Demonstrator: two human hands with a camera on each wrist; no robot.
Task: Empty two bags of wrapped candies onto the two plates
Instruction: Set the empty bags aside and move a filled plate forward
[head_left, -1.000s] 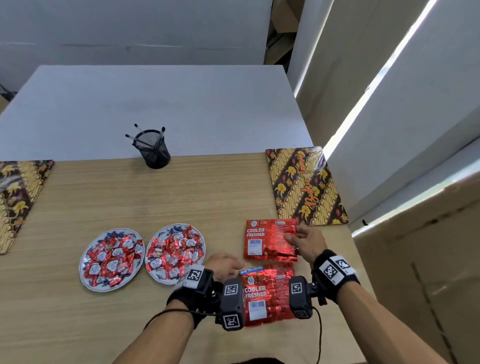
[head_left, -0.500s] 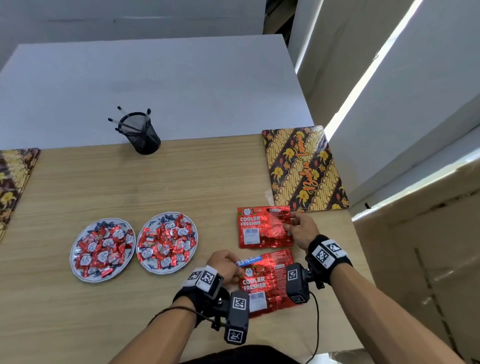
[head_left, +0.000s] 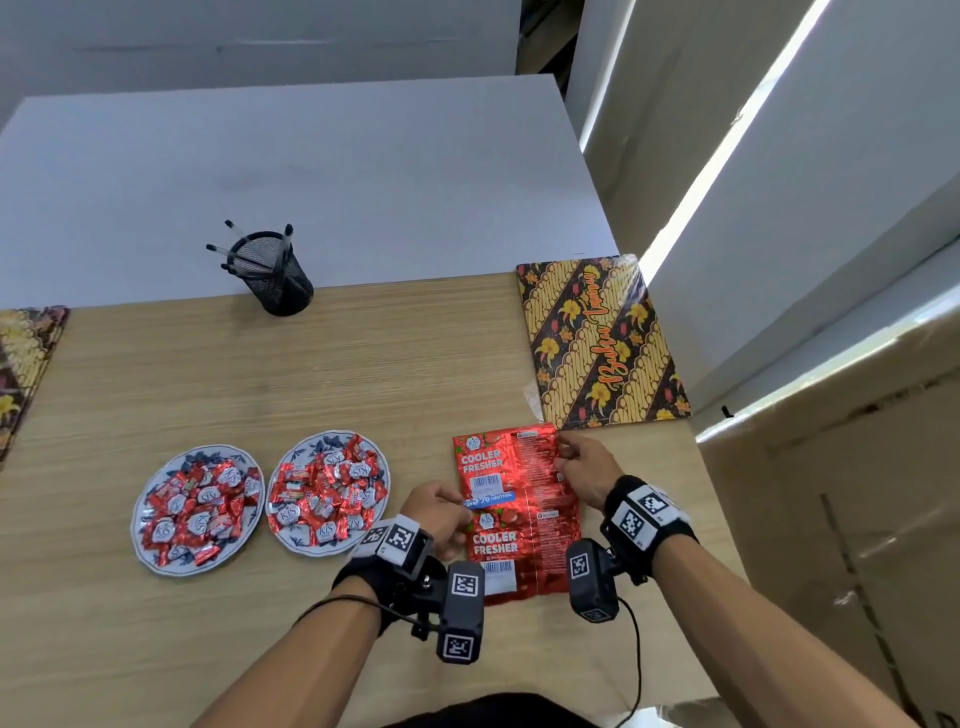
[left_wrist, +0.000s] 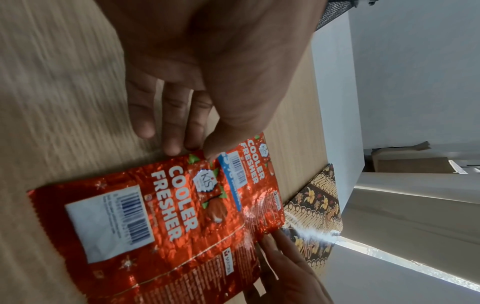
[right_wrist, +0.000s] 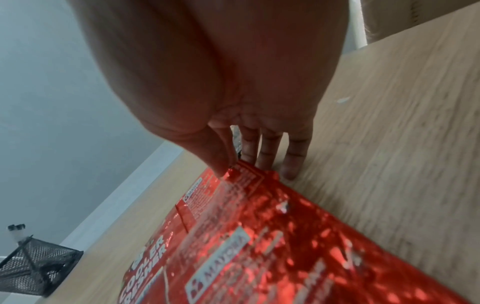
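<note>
Two flat red bags lay on the table (head_left: 363, 364), right of the plates, one overlapping the other. The near bag (head_left: 519, 551) lay with its long axis running from the person toward the far wall, its "COOLER FRESHER" print upright to the person and its top edge over the lower edge of the far bag (head_left: 511, 460). The far bag ran along the same line, its top reaching almost to the batik book (head_left: 597, 338).

The left hand (head_left: 441, 514) pinched the near bag's top left corner between thumb and fingers (left_wrist: 171, 127). The right hand (head_left: 584, 465) pinched the far bag's top right corner, thumb on top and fingers (right_wrist: 293, 156) down beside the edge on the wood.

The left plate (head_left: 143, 540) and right plate (head_left: 382, 462) sat side by side, nearly touching, each heaped with red wrapped candies (head_left: 322, 491).

The table was pale wood grain. A black mesh pen cup (head_left: 280, 280) stood at its far edge against a white board. A second batik piece (head_left: 23, 364) lay at the left edge. Cardboard (head_left: 857, 519) stood on the right, beside white panels with a bright strip of light.
</note>
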